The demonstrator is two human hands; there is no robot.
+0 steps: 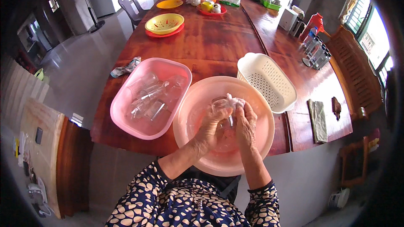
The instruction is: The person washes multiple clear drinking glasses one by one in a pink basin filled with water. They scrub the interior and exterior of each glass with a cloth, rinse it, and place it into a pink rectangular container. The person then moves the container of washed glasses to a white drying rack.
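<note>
Over the large round peach-pink basin [264, 132], my left hand [212, 124] is wrapped round a clear drinking glass [219, 102]. At the glass's rim, my right hand [247, 122] grips a bunched white cloth [232, 99]. Water seems to lie in the basin beneath both hands. To the left stands a pink rectangular tub [118, 101] with several clear glasses [148, 96] lying on their sides in it. A cream perforated basket [275, 82] sits against the basin's far right side.
A crumpled cloth [125, 67] lies left of the tub. Folded grey-green cloth [317, 121] rests near the right table edge, with a rack of upturned glasses [316, 52] beyond. Farther off are a yellow colander [165, 23], a red plate with cups [211, 9] and a grey chair [131, 8].
</note>
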